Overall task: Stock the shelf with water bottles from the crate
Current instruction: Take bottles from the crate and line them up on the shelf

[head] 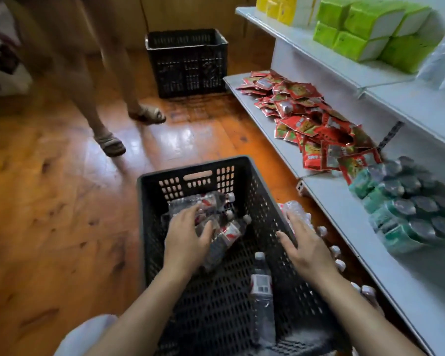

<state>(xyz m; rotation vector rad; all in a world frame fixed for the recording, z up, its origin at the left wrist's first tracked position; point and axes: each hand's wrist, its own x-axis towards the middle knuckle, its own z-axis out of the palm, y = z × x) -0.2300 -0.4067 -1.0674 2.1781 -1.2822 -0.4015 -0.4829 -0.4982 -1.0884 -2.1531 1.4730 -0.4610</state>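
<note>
A black perforated plastic crate point(190, 176) sits on the glossy wooden floor point(49, 214), just left of a white metal shelf point(344, 222); inside it lie clear ribbed water bottles point(224, 235) with red-and-white labels, heaped at the far end, and one more bottle point(261, 286) lying lengthwise near the right wall. The left hand point(186, 237) reaches into the heap, its fingers curled over a bottle, thumb spread across another; the right hand point(306, 245) rests flat at the crate's right rim, fingers straight and together, gripping nothing. Between crate and shelf, further bottles point(298, 211) lie on the floor, white caps showing. On the shelf: crinkled red foil packets point(306, 116) in a loose pile; shrink-wrapped green packs point(401, 201) nearer right; boxy lime-green packages point(370, 29) above. A second black crate point(188, 62) stands far; a bystander's sandalled feet point(129, 129) left.
</note>
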